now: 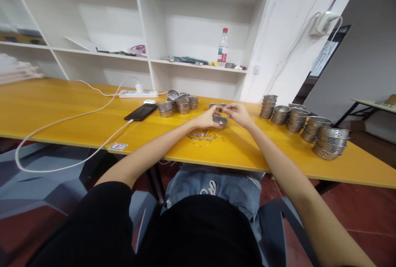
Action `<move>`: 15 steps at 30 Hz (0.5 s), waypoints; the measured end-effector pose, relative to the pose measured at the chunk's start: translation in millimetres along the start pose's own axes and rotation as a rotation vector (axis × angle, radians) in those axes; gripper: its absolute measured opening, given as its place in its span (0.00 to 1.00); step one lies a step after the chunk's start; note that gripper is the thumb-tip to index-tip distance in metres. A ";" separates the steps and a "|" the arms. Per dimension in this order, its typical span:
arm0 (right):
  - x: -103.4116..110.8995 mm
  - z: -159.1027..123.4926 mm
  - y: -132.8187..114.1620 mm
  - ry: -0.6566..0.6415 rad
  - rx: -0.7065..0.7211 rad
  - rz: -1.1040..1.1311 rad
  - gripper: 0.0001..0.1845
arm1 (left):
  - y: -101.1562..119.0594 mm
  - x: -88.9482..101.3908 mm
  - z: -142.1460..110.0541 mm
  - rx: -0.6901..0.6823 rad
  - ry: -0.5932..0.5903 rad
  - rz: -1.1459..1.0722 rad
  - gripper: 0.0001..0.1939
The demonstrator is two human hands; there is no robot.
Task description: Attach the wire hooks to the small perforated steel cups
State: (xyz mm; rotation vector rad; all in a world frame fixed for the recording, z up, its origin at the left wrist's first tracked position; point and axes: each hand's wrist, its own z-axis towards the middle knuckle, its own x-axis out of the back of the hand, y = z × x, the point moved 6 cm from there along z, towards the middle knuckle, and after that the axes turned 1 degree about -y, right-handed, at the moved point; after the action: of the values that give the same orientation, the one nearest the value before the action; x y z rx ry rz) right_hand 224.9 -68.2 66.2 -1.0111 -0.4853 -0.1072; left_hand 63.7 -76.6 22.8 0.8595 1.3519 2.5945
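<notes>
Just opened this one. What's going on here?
A person seated at a yellow table holds a small metal cup in the left hand. The right hand is raised close beside it, fingertips together; whether they pinch anything is too small to tell. A loose tangle of thin strands lies on the table just below the left hand. More perforated metal cups stand stacked to the right and grouped to the left.

Left grip just beside right grip

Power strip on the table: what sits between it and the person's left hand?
In the head view, a cluster of perforated metal cups sits between the white power strip and the left hand.
</notes>
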 end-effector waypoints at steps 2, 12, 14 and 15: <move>-0.9 0.6 -2.1 -0.001 0.026 0.030 0.18 | -0.7 -0.1 -0.9 0.008 0.009 -0.016 0.55; -1.2 1.0 4.7 -0.021 0.049 0.072 0.15 | -4.4 -6.8 1.1 0.040 0.046 -0.051 0.54; -1.1 0.5 4.9 -0.023 0.065 0.043 0.14 | -2.0 -6.3 0.5 0.027 0.039 -0.081 0.55; -1.2 0.4 5.0 -0.024 0.073 0.028 0.13 | -1.6 -5.9 0.2 0.034 0.036 -0.086 0.56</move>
State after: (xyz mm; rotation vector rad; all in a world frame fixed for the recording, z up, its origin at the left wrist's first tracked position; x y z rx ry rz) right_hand 225.3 -65.4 61.9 -0.9479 -0.4940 -0.0522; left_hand 68.5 -77.5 19.0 0.7456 1.4132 2.5405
